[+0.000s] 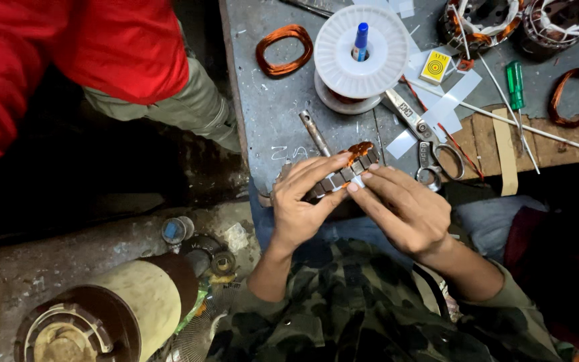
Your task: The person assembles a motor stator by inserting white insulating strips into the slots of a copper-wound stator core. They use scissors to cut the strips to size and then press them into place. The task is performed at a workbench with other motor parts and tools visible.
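Both of my hands hold a small slotted metal motor core (343,173) with copper wire wound at its far end, just in front of the grey workbench (269,114). My left hand (299,204) wraps the core's near side, thumb and fingers along it. My right hand (407,208) touches the core from the right, fingertips pressing a white strip against it. The core's underside is hidden by my fingers.
On the bench lie a white wire spool (352,50) with a blue pen in its hub, copper coils (284,49) (577,96), scissors (423,137), a green screwdriver (516,84), white paper pieces and wound stators (484,20). A person in red (68,60) stands at left. A cylindrical motor (102,312) lies below.
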